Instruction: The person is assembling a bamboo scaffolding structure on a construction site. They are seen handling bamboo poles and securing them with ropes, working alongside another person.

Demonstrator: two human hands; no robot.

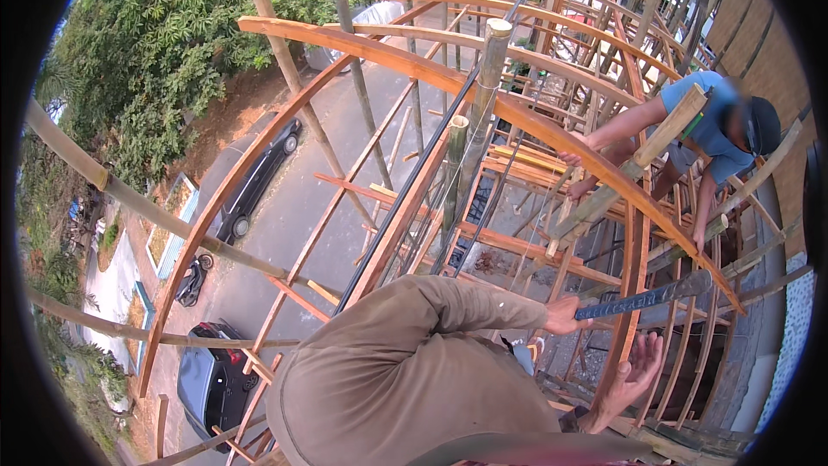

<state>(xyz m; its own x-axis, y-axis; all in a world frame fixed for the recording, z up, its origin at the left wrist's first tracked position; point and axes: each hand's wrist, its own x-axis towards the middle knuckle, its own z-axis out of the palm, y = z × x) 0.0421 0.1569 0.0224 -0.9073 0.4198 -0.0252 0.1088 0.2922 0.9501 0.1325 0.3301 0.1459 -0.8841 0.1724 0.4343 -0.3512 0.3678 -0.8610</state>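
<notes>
My left hand (567, 315), at the end of a brown sleeve, is closed around a long tool with a blue patterned handle (630, 303). The tool points right and ends in a wider dark grey part; its exact kind I cannot make out. Below it, my right hand (627, 382) is open, fingers spread and slightly curled, with nothing in it. Close to both hands, an upright-running wooden strip (636, 263) passes behind the tool. A long curved orange-brown beam (552, 134) arches across the view and comes down near the tool's far end.
A co-worker in a blue shirt (703, 95) and dark cap leans over the frame at right, with hands among the timbers. Bamboo poles (487, 78) and wooden slats surround me. Far below at left lie a road (319, 181), parked cars (250, 173) and a motorcycle (195, 280).
</notes>
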